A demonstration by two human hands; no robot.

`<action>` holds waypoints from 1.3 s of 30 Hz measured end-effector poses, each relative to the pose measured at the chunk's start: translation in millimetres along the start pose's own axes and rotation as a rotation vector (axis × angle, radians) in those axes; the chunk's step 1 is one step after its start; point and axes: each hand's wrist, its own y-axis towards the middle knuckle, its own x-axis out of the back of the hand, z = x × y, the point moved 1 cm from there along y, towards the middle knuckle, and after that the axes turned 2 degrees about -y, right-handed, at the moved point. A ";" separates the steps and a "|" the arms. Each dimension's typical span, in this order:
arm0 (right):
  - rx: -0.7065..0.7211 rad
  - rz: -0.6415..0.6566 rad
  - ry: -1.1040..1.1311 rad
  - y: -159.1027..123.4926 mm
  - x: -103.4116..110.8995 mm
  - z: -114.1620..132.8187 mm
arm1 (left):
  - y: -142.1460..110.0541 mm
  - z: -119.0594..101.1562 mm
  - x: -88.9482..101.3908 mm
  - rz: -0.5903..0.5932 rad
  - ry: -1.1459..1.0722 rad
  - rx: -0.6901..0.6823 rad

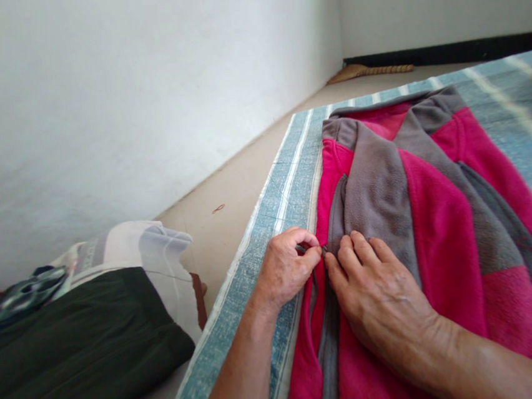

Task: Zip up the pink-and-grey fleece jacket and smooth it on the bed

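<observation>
A pink and grey fleece jacket (436, 208) lies spread on a blue striped mat (288, 185). My left hand (286, 266) is closed in a pinch at the jacket's grey zipper edge (327, 244), gripping a small part there, likely the zipper pull. My right hand (379, 295) lies flat on the jacket just beside it. Its fingers are stretched out and press the grey fabric down, fingertips almost touching the left hand's pinch.
A pile of folded clothes (81, 330), dark green with white and patterned pieces, sits on the floor at the left. A white wall (143, 92) runs behind it. A broom (366, 72) lies in the far corner. Bare beige floor (227, 190) borders the mat.
</observation>
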 end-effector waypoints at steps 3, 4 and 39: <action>-0.005 0.010 -0.013 0.3 0.0 -0.1 | -0.2 0.5 -0.4 -0.002 0.011 0.018; -0.004 0.013 -0.015 0.4 -0.1 -0.2 | -0.1 1.0 -0.5 -0.002 0.010 0.025; -0.009 0.043 0.043 2.0 -0.6 -2.7 | -9.4 -4.6 -2.1 0.078 0.202 -0.033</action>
